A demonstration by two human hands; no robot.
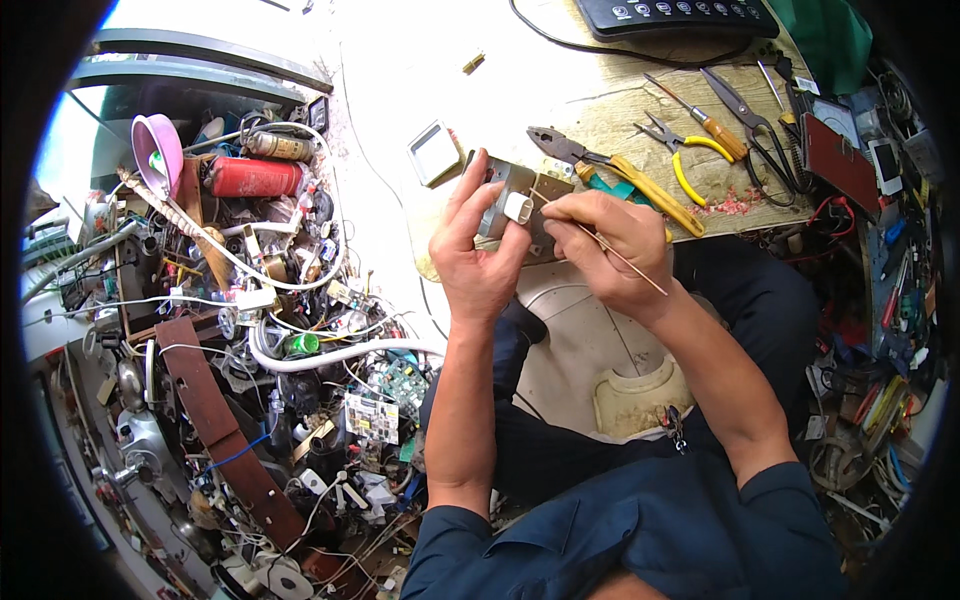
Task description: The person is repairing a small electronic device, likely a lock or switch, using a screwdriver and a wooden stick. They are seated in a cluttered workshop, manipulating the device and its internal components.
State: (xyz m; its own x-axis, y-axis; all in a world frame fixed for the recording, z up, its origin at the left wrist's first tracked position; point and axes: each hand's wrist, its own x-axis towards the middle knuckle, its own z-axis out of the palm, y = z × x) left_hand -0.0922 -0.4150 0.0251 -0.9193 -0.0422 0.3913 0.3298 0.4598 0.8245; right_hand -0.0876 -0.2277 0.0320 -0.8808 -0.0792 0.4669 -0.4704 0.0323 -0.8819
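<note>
Holding the metal part at the near edge of the bench, in the head view, the left hand has its thumb and fingers clamped around the sides. The part seems stiff and rather heavy; its metal body looks a safer hold than the white connector, probably fragile. The right hand pinches a thin rod. Large yellow-handled pliers and a small square box lie near, and may hinder turning.
</note>
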